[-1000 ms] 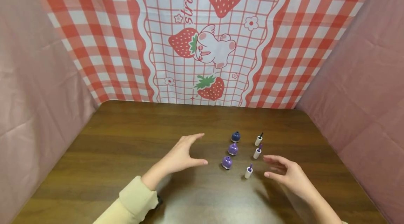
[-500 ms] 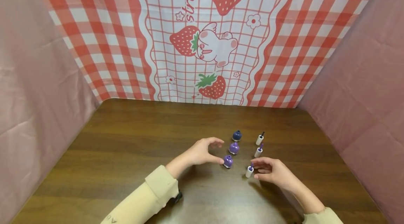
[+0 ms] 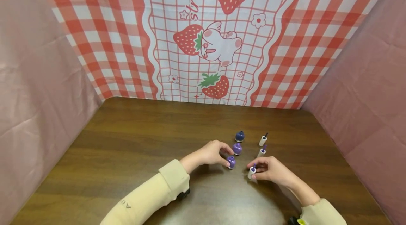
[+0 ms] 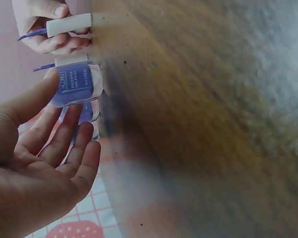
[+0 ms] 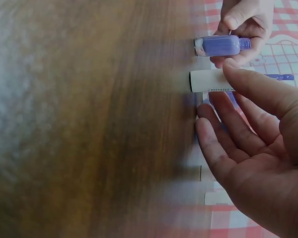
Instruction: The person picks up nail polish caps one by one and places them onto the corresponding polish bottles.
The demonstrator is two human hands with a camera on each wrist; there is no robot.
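Centrally, brown wooden table [image 3: 127, 154], strawberry-print cloth [image 3: 219, 38] behind, pink drapes beside. Left hand [image 3: 214, 152] pinches nearest purple bottle [image 3: 231, 162]; right hand [image 3: 269, 170] pinches nearest white brush cap [image 3: 251, 173]; both standing, near each other.

Table [image 3: 133, 147] dark brown wood grain. Backdrop cloth [image 3: 95, 35] red-and-white gingham, centre panel white with red grid, red strawberries with green leaves, white-pink bunny. Side walls [image 3: 38, 84] plain dusty pink. Near bottle [image 3: 231, 162] light purple, middle bottle [image 3: 237, 148] purple, far bottle [image 3: 239, 136] dark blue. Brush caps [image 3: 262, 152] white, purple or dark bristles. Sleeves [image 3: 152, 193] cream.
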